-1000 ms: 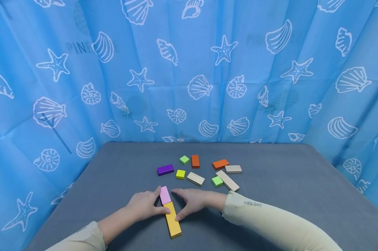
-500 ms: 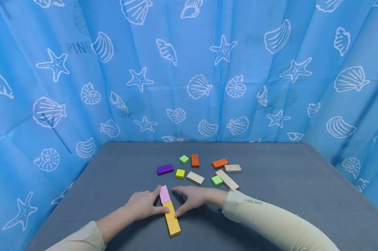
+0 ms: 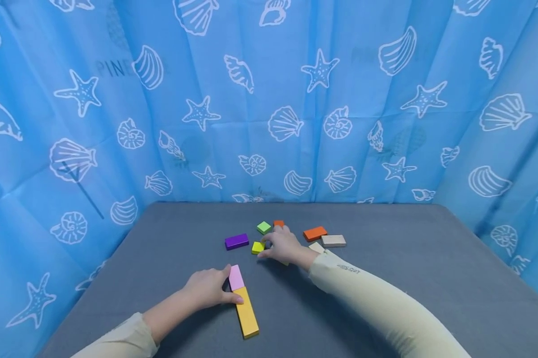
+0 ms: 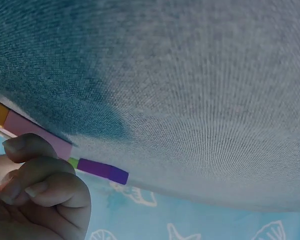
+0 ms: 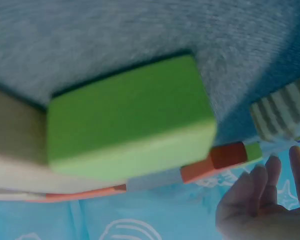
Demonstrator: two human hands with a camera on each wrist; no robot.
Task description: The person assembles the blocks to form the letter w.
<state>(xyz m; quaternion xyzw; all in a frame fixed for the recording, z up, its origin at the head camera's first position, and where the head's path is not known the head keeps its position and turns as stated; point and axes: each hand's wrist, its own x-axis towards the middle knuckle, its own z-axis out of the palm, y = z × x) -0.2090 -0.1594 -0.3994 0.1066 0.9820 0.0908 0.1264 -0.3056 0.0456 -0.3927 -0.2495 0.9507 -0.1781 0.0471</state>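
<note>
A pink block (image 3: 236,276) lies end to end with a longer orange-yellow block (image 3: 248,318) near the front of the table. My left hand (image 3: 207,288) rests against them from the left, index finger at the pink block and thumb on the orange-yellow one. In the left wrist view its other fingers are bent beside the pink block (image 4: 37,132). My right hand (image 3: 284,245) reaches over the ridged wooden block (image 5: 282,111), fingers spread, thumb close to the small yellow block (image 3: 257,248). The head view mostly hides the ridged block beneath this hand; no grip on it shows.
Left of the right hand lies a purple block (image 3: 237,242); a small green block (image 3: 264,227) sits behind. To the right are an orange block (image 3: 315,233) and a plain wooden one (image 3: 334,241). Another green block (image 5: 130,115) fills the right wrist view. A blue curtain (image 3: 269,99) hangs behind.
My right hand has left the side of the pink and orange-yellow blocks and moved away from me to the scattered blocks. My left hand has stayed in place.
</note>
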